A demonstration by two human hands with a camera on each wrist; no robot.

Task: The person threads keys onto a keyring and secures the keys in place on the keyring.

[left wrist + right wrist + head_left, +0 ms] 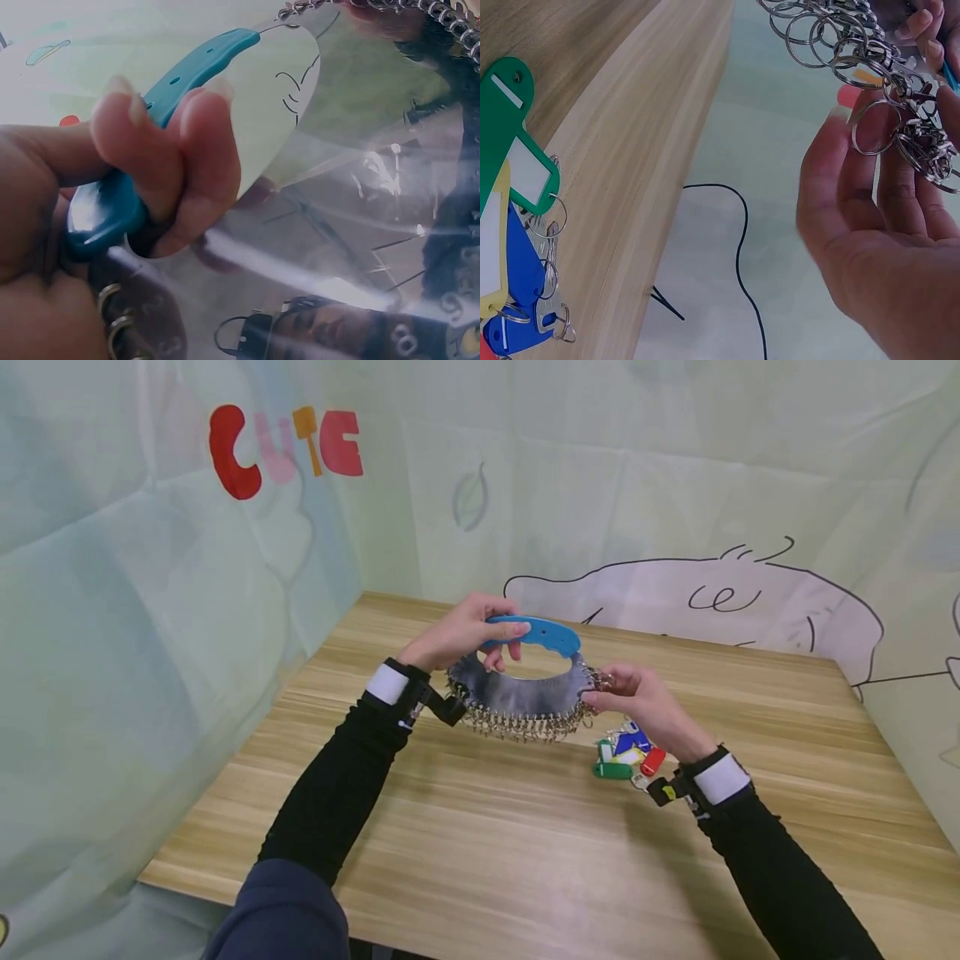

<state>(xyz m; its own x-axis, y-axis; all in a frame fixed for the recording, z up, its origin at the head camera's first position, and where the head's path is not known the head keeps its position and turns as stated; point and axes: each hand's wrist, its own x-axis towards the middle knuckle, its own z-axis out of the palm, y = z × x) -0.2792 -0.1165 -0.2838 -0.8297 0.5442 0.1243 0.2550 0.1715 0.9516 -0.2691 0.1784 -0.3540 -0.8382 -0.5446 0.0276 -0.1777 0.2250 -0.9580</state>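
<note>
holding the blue handle (555, 637) in our left hand (483, 631), we kept the metal plate (517, 695) just left of our right hand (641, 700), which pinched rings (922, 142) at its edge. we feared a slack left grip could tip the plate, or a tug tangle crowded rings. the left wrist view showed numbers (405, 340) unreadable overhead; key tags (613, 771) lay below our right hand.

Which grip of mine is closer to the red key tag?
Right. Your right grip hovers near the red key tag; your left grip is farther off, to its left, on the blue handle.
</note>
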